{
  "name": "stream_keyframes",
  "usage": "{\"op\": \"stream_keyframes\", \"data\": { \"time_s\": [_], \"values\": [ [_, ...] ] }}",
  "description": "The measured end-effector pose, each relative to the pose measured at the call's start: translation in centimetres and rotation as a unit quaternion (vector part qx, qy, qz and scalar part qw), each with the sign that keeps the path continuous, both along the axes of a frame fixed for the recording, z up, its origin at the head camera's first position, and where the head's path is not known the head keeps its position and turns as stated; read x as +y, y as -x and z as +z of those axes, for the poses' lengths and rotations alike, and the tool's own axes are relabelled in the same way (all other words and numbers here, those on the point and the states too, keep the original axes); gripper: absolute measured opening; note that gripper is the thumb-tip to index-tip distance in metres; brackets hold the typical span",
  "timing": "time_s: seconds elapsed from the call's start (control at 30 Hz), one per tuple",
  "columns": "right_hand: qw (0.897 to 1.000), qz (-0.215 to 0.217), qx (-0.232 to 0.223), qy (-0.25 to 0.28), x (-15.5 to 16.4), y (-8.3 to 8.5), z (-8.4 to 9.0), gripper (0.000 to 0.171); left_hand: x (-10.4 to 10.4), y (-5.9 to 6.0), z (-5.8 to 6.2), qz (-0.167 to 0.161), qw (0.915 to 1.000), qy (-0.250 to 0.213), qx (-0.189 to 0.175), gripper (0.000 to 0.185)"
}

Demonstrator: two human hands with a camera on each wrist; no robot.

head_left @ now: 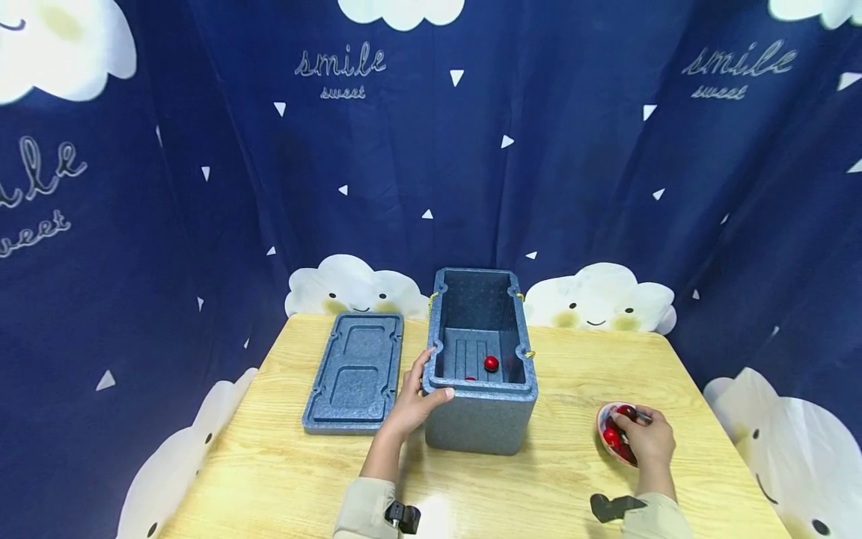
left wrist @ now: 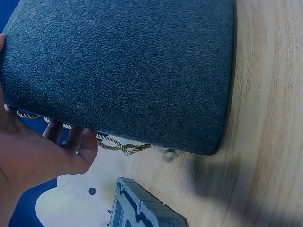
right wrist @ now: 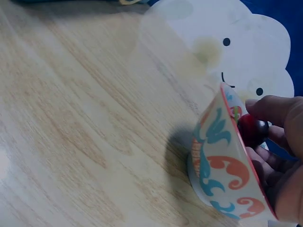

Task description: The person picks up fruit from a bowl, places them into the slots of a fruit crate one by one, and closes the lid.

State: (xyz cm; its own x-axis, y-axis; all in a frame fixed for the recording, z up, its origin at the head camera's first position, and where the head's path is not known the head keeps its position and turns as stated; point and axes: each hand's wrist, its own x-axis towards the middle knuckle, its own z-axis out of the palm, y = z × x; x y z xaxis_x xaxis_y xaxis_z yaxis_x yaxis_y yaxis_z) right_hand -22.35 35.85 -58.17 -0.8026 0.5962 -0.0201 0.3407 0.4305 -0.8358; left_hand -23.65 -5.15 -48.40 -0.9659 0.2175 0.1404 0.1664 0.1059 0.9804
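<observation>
A: Status, left to right

B: Far left on the wooden table [head_left: 283, 464]: the foam lid [head_left: 355, 372] lies flat, inner face up, just beside the foam box [head_left: 481, 419] and apart from it. Next, the left hand [head_left: 416, 400] rests against the box's near left corner, thumb hooked over the rim, remaining fingers laid along the side wall. In the left wrist view, the fingers [left wrist: 75, 142] sit just under the yellow cord [left wrist: 120, 147] at the box wall [left wrist: 123, 71]

A: Box contents?

B: One red fruit [head_left: 491, 364] is on the box floor; a second red item shows only as a sliver behind the near rim, so it cannot be identified

A: Right side?

B: The patterned bowl [head_left: 609, 419] stands near the right table edge, well apart from the box. The right hand [head_left: 649, 438] is over it, fingertips pinching one dark red fruit [right wrist: 252, 130] among the others. In the right wrist view, the bowl [right wrist: 222, 165] appears tipped, though camera angle may account for that

A: Fault conditions?

B: Judged risks:
1. The bowl may tip or slide if the fingers press on its rim, since nothing steadies it
2. The round fruit may slip from a light pinch and roll off the nearby table edge
3. A push from the left hand may shift the light box
</observation>
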Motion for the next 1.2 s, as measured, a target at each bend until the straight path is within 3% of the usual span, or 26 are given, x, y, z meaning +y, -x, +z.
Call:
{"op": "stream_keyframes", "data": {
  "time_s": [0.13,0.37,0.6,0.97,1.2],
  "values": [
    [1.0,0.003,-0.006,-0.02,-0.4,0.2,0.1,0.051,-0.1,0.2,-0.2,0.002,1.0,0.004,0.003,0.08],
    [0.999,-0.002,0.002,-0.043,-0.7,0.3,0.0,0.045,-0.2,2.0,-3.0,0.014,0.9999,0.005,0.003,0.082],
    [0.999,-0.003,-0.009,-0.052,-0.4,0.1,-0.7,0.04,-0.1,2.0,-4.1,0.013,0.9999,-0.003,-0.007,0.082],
    [0.999,-0.014,-0.008,-0.045,-0.4,0.5,-0.2,0.04,0.0,2.3,-3.5,0.011,0.9999,0.003,0.006,0.082],
    [0.999,-0.038,0.023,-0.012,-1.1,-0.1,0.6,0.041,0.1,0.5,-0.8,0.001,1.0,0.002,0.005,0.08]
  ]
}}
